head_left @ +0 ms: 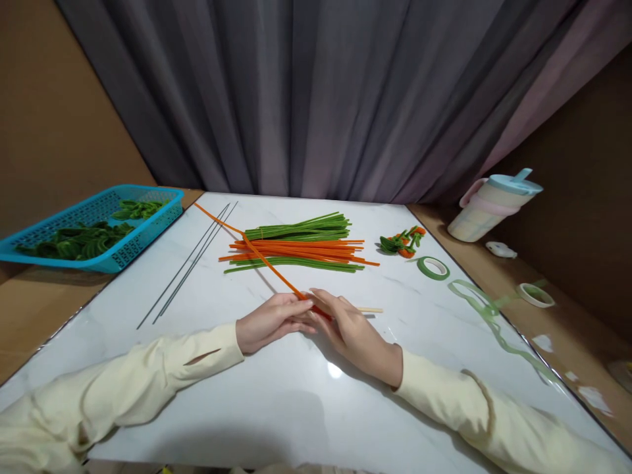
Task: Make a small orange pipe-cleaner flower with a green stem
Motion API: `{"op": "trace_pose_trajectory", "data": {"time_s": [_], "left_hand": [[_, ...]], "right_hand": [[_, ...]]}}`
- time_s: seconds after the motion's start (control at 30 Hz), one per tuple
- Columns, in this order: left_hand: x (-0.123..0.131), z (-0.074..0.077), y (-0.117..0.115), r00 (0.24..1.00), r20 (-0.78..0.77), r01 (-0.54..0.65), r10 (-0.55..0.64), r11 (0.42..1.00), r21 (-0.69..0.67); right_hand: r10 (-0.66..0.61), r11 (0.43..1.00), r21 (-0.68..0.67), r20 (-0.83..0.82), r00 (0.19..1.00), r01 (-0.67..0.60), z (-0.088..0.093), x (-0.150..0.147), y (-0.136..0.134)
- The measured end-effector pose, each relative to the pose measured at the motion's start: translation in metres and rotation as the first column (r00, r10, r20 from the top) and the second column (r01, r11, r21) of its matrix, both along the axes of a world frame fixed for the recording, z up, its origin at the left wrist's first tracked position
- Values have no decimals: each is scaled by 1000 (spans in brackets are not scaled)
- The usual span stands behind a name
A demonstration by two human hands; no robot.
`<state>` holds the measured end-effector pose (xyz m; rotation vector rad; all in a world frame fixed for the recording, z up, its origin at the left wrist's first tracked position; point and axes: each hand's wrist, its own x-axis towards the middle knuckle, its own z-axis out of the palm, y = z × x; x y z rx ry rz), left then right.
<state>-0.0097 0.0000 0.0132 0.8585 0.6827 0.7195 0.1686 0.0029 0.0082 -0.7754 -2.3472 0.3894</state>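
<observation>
An orange pipe cleaner point(269, 263) slants up and left from my fingers, with a bend partway along. My left hand point(274, 321) pinches it between thumb and fingers. Against its fingertips, my right hand point(358, 332) is closed around a thin wooden stick point(370, 310), whose pale end sticks out to the right. A short orange stretch of the pipe cleaner lies between the hands, seemingly wound on the stick; the fingers hide most of it. Just beyond lie bundles of green pipe cleaners point(306, 227) and orange pipe cleaners point(316, 249).
Thin dark wires point(190, 263) lie at left, near a blue basket point(116, 260) of green pieces. Small orange-and-green pieces point(402, 242), a green tape roll point(433, 267) and loose green tape point(494, 322) lie at right. A tumbler point(488, 207) stands beyond the white tabletop's edge.
</observation>
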Motion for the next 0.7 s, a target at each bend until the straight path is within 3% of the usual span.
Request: {"op": "trace_pose_trajectory", "data": {"time_s": [0.23,0.47,0.7], "left_hand": [[4,5,-6,991,-99,-90,92,996,17],[1,2,-1,987,-142,-67,72,997,39],[-1,5,1,981,-178,-64,72,997,54]], "right_hand": [[-71,989,136,119,990,54,3,6,-2],[36,990,123,237,971,-67,10,8,-4],[39,995,81,247,968,-61,9,9,-3]]}}
